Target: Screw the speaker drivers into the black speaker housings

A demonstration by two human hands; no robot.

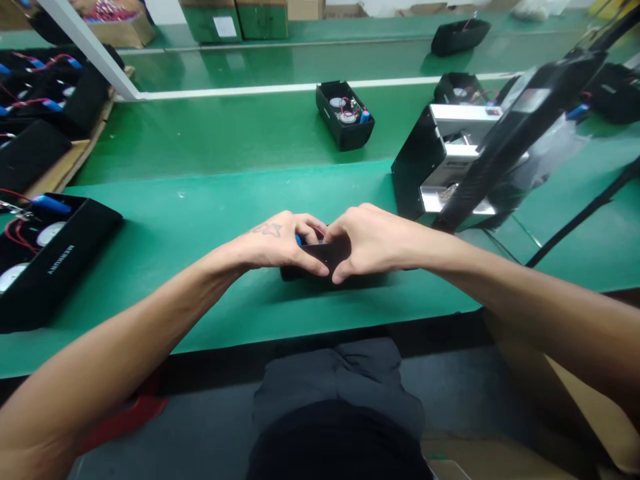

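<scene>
A black speaker housing (327, 253) is on the green bench (215, 320) in front of me, mostly covered by my hands. My left hand (283, 241) grips its left part, with the thumb on the near wall and the fingers reaching over the rim. From the other side my right hand (370, 239) closes on the housing, its thumb tip near the left thumb. Between the hands a bit of blue and a red wire show inside. What the fingertips touch in there is hidden.
At left stands a larger open speaker housing (60, 260), with several more (75, 100) on cardboard behind. Another open housing (345, 117) sits farther back. A black-and-silver machine (425, 160) stands right, beside a slanted black-wrapped bar (525, 133). Green boxes (263, 20) line the back.
</scene>
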